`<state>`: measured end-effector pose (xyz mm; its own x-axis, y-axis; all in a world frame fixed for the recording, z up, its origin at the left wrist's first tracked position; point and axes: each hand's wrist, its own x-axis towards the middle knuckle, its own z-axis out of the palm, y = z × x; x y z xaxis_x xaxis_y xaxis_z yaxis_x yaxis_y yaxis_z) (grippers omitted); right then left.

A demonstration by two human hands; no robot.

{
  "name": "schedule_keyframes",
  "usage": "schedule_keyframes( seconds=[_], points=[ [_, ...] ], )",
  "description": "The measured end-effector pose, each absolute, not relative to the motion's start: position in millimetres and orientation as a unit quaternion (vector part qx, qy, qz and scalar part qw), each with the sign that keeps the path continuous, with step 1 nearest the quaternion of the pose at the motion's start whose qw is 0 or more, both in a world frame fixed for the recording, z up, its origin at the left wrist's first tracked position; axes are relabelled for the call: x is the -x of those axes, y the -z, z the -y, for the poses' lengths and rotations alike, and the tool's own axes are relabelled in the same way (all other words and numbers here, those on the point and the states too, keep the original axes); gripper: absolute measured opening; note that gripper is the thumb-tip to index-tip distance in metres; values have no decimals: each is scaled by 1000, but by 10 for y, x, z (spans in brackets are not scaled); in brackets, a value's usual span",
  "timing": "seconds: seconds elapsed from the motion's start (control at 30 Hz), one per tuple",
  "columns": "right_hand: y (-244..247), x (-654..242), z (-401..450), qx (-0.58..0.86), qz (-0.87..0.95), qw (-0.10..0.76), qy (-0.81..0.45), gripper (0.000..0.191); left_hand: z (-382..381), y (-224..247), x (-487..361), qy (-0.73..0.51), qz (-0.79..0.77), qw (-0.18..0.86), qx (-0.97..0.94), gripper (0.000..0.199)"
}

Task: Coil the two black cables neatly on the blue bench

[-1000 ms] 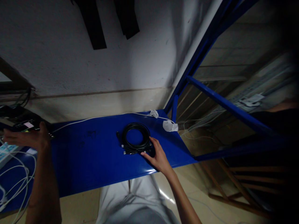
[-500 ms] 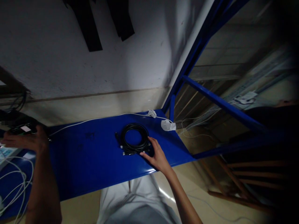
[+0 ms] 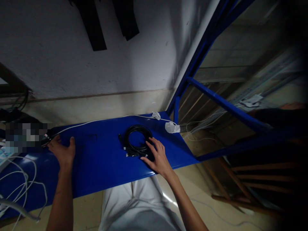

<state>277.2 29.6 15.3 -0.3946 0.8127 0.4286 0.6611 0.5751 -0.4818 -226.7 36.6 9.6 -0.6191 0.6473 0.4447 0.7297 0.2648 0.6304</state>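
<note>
A coil of black cable with several silvery plug ends lies on the blue tabletop. My right hand rests at the coil's right side, fingers spread, with the fingertips touching or just over its edge; it does not grip the coil. Over the left part of the table is my left hand, thumb and fingers apart and nothing between them. Close to its fingertips lies a small dark object, partly blurred out, beside the white cord.
White cables lie tangled at the table's left end. A thin white cord runs along the back edge to white wrapped pieces. A blue metal frame rises at the right, with a wooden chair and a person's dark clothing beyond it.
My left hand has moved right and down from the dark device at the left edge and is empty. My right hand has shifted slightly inward over the coil, which stays in place.
</note>
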Motion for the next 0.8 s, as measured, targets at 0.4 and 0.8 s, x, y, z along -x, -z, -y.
schedule_keyframes(
  seconds=[0.4, 0.8],
  points=[
    [-202, -2534, -535, 380, 888, 242, -95, 58, -410, 133, 2228, 367, 762, 12, 534, 41],
    [-406, -2787, -716, 366, 885, 257, -128, 31, -402, 131, 2087, 308, 769, 65, 556, 45]
  ],
)
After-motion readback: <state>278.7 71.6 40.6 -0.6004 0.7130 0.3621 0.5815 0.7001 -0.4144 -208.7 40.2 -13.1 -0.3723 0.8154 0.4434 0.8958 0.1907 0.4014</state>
